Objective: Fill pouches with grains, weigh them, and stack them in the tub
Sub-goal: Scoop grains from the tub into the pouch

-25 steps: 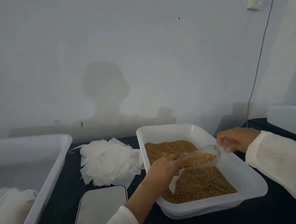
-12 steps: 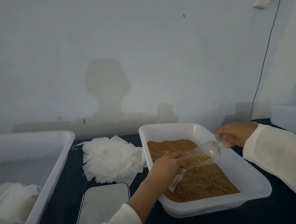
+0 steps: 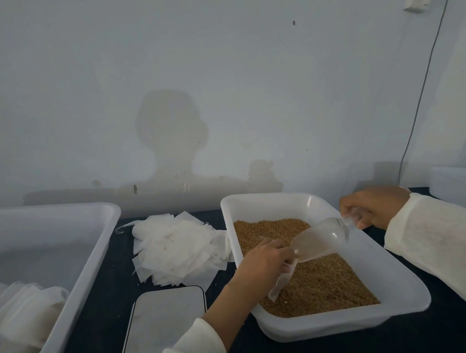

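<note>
On the dark worktop [image 3: 93, 321], a pouch [image 3: 283, 281] is pinched by the left hand [image 3: 261, 262] over the grain tray [image 3: 397, 300]; a scoop [image 3: 321, 239] is gripped by the right hand [image 3: 375, 205].

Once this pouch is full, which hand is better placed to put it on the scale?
Probably the left hand. It already pinches the pouch over the grain tray, and the scale lies just to its left. The right hand grips the scoop on the tray's far side.
</note>
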Available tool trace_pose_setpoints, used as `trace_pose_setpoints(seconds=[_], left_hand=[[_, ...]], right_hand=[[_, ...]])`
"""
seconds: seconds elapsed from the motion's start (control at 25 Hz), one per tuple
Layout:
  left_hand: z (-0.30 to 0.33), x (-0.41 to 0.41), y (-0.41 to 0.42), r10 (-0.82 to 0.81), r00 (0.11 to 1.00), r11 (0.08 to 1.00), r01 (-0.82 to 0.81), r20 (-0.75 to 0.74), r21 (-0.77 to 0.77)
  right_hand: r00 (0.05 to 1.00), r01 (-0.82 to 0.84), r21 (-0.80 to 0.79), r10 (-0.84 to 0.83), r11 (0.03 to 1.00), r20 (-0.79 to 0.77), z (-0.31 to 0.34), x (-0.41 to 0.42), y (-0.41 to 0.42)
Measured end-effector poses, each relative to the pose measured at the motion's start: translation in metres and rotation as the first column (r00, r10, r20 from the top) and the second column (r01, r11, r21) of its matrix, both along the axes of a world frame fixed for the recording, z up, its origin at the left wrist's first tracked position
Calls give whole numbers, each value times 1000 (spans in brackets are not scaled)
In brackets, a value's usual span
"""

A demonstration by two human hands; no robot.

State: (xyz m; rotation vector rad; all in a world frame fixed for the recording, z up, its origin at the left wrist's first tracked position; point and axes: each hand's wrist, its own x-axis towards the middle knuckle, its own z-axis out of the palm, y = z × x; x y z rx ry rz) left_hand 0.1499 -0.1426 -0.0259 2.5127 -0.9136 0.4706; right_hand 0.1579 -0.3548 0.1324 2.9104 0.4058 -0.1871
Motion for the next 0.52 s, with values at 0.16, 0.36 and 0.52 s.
trace_pose_setpoints(seconds=[0.16,0.36,0.52], left_hand=[[1,-2,1,14,1000,1000,-14,5,-13],[2,-5,3,137,986,979,-149,-94,-136],[1,-6,6,170,972,945,-208,-164,-251]], right_hand=[[1000,-7,30,7,1000,13,-4,1,-10],[989,137,248,-120,959,-84,-34,11,-35],[957,289,124,-283,949,-64,-103,29,-49]])
